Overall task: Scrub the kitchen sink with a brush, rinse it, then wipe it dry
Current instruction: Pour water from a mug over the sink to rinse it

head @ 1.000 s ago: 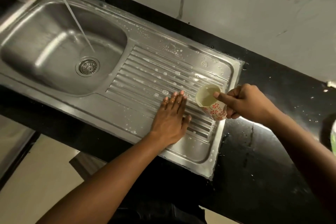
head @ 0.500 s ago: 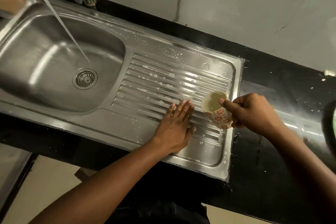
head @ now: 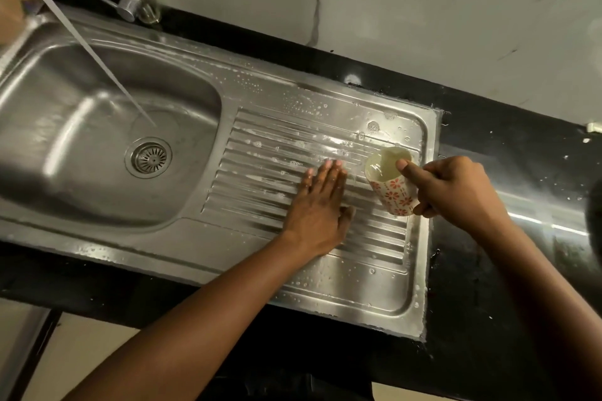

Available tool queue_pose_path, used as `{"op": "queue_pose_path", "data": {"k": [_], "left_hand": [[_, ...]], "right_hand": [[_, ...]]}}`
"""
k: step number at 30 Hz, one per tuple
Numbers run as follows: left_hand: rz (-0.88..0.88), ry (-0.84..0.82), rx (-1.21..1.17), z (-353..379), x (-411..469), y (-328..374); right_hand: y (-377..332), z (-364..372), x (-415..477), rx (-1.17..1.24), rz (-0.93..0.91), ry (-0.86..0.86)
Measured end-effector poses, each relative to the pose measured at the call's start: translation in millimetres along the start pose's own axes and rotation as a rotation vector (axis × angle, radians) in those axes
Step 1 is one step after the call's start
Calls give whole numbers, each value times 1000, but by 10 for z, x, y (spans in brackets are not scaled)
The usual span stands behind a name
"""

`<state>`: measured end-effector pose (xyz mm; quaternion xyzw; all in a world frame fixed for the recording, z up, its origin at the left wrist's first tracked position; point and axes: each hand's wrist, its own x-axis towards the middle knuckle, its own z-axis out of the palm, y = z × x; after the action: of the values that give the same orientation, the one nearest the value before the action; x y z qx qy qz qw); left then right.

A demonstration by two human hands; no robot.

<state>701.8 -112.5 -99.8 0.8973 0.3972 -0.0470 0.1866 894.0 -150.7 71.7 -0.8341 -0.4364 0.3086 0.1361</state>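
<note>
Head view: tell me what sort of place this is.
Most likely a home kitchen. A stainless-steel sink with a ribbed drainboard is set into a glossy black counter, and a chrome tap stands behind it, with water streaming into the basin.

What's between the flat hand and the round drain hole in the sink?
Nothing loose. The head view shows only wet ridged drainboard and the basin wall between the left hand and the drain.
</note>
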Motion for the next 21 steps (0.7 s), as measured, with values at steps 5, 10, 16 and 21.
{"op": "queue_pose_path", "data": {"k": [5, 10, 16, 21], "left_hand": [[113, -2, 35, 8, 290, 256], [8, 13, 37, -103, 581, 97], [-174, 49, 8, -202, 597, -232], [-74, 60, -36, -214, 621, -42]], "right_hand": [[-17, -64, 123, -62, -13, 61], [-14, -63, 343, -133, -37, 116], [-34, -34, 501, -217, -79, 150], [-52, -92, 492, 45, -18, 80]]}}
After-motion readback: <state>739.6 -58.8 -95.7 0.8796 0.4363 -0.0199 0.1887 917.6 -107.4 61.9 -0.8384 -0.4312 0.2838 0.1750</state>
